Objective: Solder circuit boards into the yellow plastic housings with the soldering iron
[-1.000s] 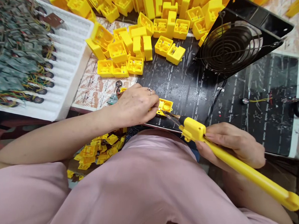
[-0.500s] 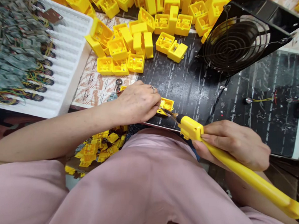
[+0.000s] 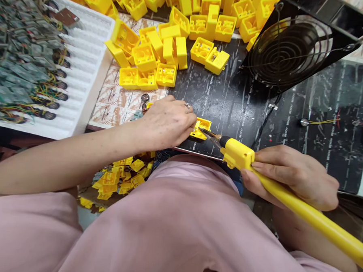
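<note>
My right hand (image 3: 295, 174) is closed round the yellow handle of a soldering iron (image 3: 238, 153). Its thin metal tip points left and reaches into a small open yellow plastic casing (image 3: 204, 125) lying on the black bench mat. My left hand (image 3: 171, 121), with a ring on one finger, has its fingers pressed together at the casing's left side and covers part of it. What the fingertips do inside the casing is hidden. Just behind my left hand lies a small round black part (image 3: 145, 97).
Yellow casings (image 3: 143, 57) are piled at the back. A black fan (image 3: 283, 56) with a wire guard stands at the back right. At the left, a white foam tray (image 3: 91, 62) holds wired circuit boards. More yellow pieces (image 3: 109, 183) lie below the bench edge.
My right hand and the soldering iron have shifted slightly right, with the tip still at the casing. My left hand stays in nearly the same place. The whole view has shifted a little.
</note>
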Demonstrator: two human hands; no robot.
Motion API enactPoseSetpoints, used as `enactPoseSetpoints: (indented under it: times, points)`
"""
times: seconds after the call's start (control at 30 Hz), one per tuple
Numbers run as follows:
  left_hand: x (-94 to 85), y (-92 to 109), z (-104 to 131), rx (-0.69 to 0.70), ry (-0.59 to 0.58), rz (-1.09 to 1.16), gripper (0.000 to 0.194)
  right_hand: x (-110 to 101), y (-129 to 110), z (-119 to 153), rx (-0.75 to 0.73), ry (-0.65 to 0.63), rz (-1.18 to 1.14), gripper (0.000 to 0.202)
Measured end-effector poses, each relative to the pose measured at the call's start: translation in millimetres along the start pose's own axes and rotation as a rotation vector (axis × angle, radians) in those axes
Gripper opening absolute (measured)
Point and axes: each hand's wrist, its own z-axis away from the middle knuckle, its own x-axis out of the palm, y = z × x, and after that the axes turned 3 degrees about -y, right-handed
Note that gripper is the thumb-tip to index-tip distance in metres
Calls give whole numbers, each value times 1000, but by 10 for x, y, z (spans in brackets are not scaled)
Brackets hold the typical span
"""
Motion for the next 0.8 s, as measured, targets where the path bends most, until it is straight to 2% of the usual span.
enactPoseSetpoints:
  times: [0.07,0.17,0.27,0.33,0.43,0.57,0.67,0.8]
  points:
    - [1,-16,13,4,-2,-5,34,12,15,-23,-115,7,13,23]
    - [46,-73,46,-12,51,93,30,28,48,35,-106,27,18,25]
    - [128,-131,61,-90,131,262,23,50,64,164,-45,84,48,52]
    - [175,-144,48,-126,168,312,23,69,64,233,4,105,104,62]
    - [199,-123,1,-135,192,274,25,104,65,254,26,103,101,52]
    - [151,-79,-63,-169,139,206,24,156,67,174,-57,95,52,29]
    - [109,-74,-91,-174,90,185,22,190,64,112,-80,83,56,28]
    - [87,-87,-111,-107,110,160,22,208,59,45,-152,48,124,26]
